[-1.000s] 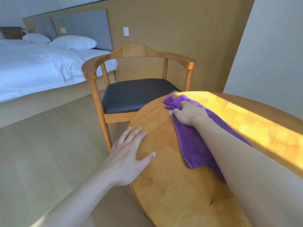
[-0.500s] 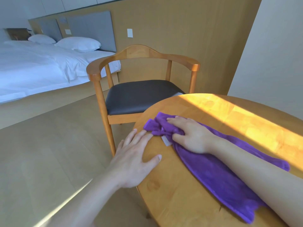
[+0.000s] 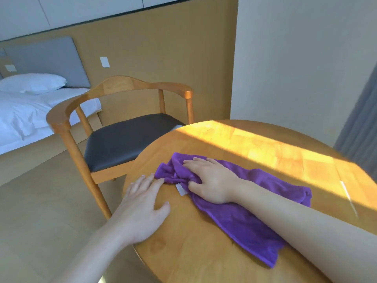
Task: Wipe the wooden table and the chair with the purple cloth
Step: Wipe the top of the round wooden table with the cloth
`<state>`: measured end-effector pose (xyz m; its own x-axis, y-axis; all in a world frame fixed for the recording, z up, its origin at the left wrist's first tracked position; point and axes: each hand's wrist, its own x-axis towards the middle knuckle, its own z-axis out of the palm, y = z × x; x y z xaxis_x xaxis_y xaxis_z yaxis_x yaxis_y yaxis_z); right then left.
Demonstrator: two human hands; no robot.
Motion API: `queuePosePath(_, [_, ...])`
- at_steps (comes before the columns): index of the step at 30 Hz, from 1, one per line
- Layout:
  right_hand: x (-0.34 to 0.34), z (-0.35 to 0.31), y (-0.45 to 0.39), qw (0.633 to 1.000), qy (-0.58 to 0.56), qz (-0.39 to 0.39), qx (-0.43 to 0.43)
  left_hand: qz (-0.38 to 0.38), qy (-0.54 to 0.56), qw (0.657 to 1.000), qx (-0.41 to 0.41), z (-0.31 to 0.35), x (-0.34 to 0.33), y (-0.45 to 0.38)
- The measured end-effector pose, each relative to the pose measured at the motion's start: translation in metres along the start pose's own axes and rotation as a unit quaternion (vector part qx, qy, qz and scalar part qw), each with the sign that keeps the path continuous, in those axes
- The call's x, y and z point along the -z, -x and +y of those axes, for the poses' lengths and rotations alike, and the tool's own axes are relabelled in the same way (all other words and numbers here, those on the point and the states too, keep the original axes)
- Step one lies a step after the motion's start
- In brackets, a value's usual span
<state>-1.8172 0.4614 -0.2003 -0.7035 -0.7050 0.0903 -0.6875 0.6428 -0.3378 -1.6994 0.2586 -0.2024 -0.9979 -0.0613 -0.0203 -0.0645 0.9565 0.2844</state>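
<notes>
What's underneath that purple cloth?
The purple cloth lies flat on the wooden table. The right hand presses on top of it. Whatever lies under the cloth is covered.

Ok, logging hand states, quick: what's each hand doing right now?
Left hand: open, flat on the table.
Right hand: pressing the purple cloth, thumb bunching it.
</notes>
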Motion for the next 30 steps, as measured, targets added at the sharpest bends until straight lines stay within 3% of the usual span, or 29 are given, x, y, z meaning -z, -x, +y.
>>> queuePosePath(4, [0.012,0.020,0.035,0.999,-0.006,0.020,-0.026,-0.023,-0.023,0.997,-0.066,0.038,-0.010,-0.025])
queuePosePath(13, [0.030,0.060,0.009,0.981,-0.012,0.094,-0.170,-0.030,-0.034,0.996,-0.077,0.062,-0.022,-0.060])
queuePosePath(24, [0.015,0.035,0.072,0.993,0.035,0.038,-0.110,-0.010,-0.028,0.996,-0.082,0.052,-0.025,-0.054])
queuePosePath(30, [0.037,0.061,0.103,0.993,-0.037,0.064,-0.095,-0.039,-0.045,0.995,-0.081,0.063,-0.017,-0.060])
